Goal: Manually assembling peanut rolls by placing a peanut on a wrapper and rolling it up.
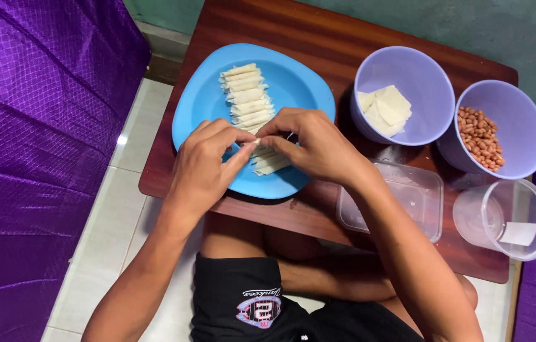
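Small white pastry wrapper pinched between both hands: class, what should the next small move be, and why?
Probably lay it at the near end of the row of rolled white pastries. Both hands, left hand and right hand, pinch the small white pastry wrapper over the blue plastic plate, just beside that row.

Views: one, head-worn.
Position: above the seated person, over the lap.
Facing: steeply down and forward onto the dark reddish-brown wooden surface.
Nearness: close; forearms fill the lower frame, hands centre.
Edges: purple quilted fabric left, green wall top.
Shared ground: none, single view.
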